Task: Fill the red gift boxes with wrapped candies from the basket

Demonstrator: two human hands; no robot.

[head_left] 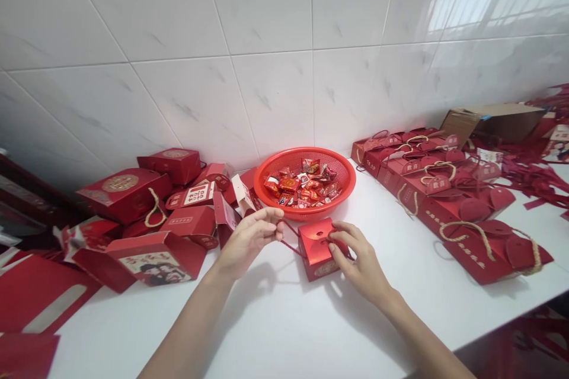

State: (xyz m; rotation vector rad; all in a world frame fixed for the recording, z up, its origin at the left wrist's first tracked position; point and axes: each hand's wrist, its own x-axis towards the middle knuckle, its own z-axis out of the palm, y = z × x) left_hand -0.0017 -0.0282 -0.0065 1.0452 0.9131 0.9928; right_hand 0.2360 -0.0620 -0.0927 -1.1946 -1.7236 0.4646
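A white desk (267, 337) stands against a glossy tiled wall (275, 100). On it, a red plastic basket (349, 182) holds wrapped sweets (306, 185). Jumbled cartons (189, 220), mostly red, fill the left; rows of red boxes (429, 213) with rope handles (537, 256) line the right, near a brown cardboard box (457, 124) and tangled ribbons (511, 173).

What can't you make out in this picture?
In the head view:
Contents of the small red box at the right hand: hidden by its folded top.
Fine print on the wrapped packets: too small.
Rest of the lower-left red carton: cut off by the picture's edge.
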